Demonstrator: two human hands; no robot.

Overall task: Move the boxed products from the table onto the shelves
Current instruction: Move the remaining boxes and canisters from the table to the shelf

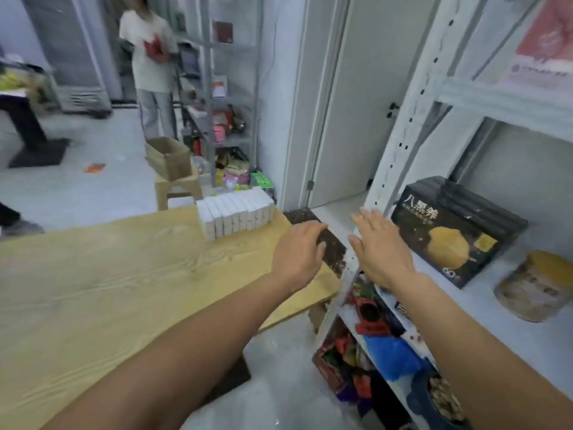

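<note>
A tight row of several small white boxes (235,214) stands at the far right corner of the light wooden table (108,290). My left hand (299,254) hovers over the table's right end, fingers loosely curled, holding nothing. My right hand (379,243) is flat and open, fingers spread, in front of the white metal shelf unit (400,141). A stack of black boxes with a yellow picture (449,237) leans on the middle shelf, just right of my right hand. Both hands are apart from the white boxes.
A round patterned tin (533,287) sits on the same shelf. Colourful packets (372,330) fill the lower shelves. A person (152,63) stands at the back by a grey rack (229,97). A cardboard box (169,156) rests on a stool. A white door (356,97) lies behind.
</note>
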